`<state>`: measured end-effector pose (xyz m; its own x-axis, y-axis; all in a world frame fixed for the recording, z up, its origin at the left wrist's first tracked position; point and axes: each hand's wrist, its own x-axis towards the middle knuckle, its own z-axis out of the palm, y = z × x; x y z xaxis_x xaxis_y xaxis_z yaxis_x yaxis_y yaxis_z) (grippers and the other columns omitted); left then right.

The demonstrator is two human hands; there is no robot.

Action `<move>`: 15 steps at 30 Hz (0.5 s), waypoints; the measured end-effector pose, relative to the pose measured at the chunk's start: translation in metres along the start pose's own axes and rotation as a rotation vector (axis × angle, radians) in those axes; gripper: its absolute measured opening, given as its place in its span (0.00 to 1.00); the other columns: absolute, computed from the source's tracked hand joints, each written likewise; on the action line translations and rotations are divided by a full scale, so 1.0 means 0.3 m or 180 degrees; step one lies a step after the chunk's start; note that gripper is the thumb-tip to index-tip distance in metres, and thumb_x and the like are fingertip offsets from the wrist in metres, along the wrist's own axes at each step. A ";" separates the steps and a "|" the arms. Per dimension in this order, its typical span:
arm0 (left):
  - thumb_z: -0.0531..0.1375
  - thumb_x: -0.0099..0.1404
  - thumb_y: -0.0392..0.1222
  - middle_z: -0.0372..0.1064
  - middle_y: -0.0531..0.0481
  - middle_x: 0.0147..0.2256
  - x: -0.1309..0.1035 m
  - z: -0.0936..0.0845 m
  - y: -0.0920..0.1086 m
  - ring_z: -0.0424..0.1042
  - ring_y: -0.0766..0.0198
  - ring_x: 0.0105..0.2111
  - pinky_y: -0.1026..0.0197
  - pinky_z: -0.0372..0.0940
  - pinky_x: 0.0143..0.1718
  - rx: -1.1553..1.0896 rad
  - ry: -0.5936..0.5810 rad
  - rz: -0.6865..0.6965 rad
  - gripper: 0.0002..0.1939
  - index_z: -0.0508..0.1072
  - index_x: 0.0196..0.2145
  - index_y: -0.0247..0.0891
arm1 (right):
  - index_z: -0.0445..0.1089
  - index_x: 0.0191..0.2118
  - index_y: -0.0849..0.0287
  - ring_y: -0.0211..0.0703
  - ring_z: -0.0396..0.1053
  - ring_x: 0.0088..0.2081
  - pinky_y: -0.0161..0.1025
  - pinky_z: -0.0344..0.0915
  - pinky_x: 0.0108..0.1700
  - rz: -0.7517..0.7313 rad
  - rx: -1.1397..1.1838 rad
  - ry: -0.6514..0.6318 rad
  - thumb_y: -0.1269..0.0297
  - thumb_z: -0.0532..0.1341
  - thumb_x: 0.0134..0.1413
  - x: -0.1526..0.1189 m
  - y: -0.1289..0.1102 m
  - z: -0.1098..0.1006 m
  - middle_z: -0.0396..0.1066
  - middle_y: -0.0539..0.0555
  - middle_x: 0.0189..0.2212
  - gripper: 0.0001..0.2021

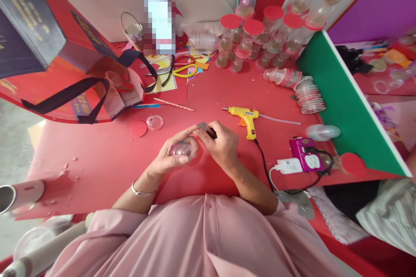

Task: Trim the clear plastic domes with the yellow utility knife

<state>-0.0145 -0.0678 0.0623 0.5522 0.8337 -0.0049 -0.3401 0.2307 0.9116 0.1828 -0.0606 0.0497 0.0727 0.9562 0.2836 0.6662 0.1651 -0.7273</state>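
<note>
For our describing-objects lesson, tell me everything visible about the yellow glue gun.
The glue gun looks mostly plastic: yellow body, orange trigger, slim grey nozzle. It lies on its side on the red tabletop, nozzle toward picture left. A translucent stick protrudes behind; a black cord leaves the handle. The right hand is near, not touching.

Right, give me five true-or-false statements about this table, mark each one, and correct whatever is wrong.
1. The left hand holds a clear plastic piece. True.
2. The glue gun is in the right hand. False: it lies on the table; that hand holds a dark object.
3. The straw lies to the left of the glue gun. True.
4. The bag stands to the right of the straw. False: it stands to the left.
5. The red disc lies flat on the table. True.
</note>
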 end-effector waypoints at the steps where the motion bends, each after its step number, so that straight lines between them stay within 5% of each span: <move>1: 0.71 0.61 0.53 0.70 0.47 0.33 0.003 0.001 0.001 0.65 0.67 0.24 0.65 0.61 0.22 -0.0018 0.0094 0.0023 0.40 0.69 0.67 0.39 | 0.70 0.34 0.54 0.40 0.69 0.28 0.37 0.54 0.31 0.0043 0.0008 0.0031 0.35 0.62 0.64 0.004 0.008 -0.001 0.73 0.50 0.25 0.24; 4: 0.72 0.61 0.51 0.72 0.48 0.35 0.021 0.001 -0.005 0.67 0.69 0.22 0.67 0.62 0.18 -0.0083 0.0460 0.0140 0.27 0.74 0.55 0.40 | 0.72 0.38 0.54 0.41 0.70 0.29 0.37 0.56 0.32 0.0135 0.0151 0.0096 0.34 0.62 0.63 0.018 0.020 -0.013 0.74 0.50 0.26 0.25; 8: 0.72 0.62 0.42 0.74 0.51 0.37 0.049 -0.007 -0.036 0.72 0.69 0.23 0.69 0.65 0.17 0.0052 0.1055 0.0016 0.16 0.70 0.41 0.40 | 0.74 0.44 0.54 0.43 0.73 0.33 0.38 0.63 0.37 0.0182 0.0537 -0.0097 0.44 0.57 0.71 0.019 0.010 -0.039 0.77 0.52 0.31 0.19; 15: 0.66 0.70 0.55 0.77 0.44 0.43 0.061 -0.016 -0.038 0.79 0.63 0.28 0.68 0.69 0.15 -0.0130 0.1098 -0.0068 0.19 0.72 0.48 0.38 | 0.72 0.57 0.54 0.48 0.77 0.42 0.45 0.72 0.48 -0.0305 0.0948 -0.0381 0.57 0.48 0.76 -0.005 0.009 -0.044 0.79 0.57 0.41 0.18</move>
<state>-0.0040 -0.0528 0.0499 0.2720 0.9474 -0.1688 -0.3654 0.2639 0.8927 0.1943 -0.0647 0.0556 -0.0791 0.9516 0.2970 0.4183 0.3021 -0.8566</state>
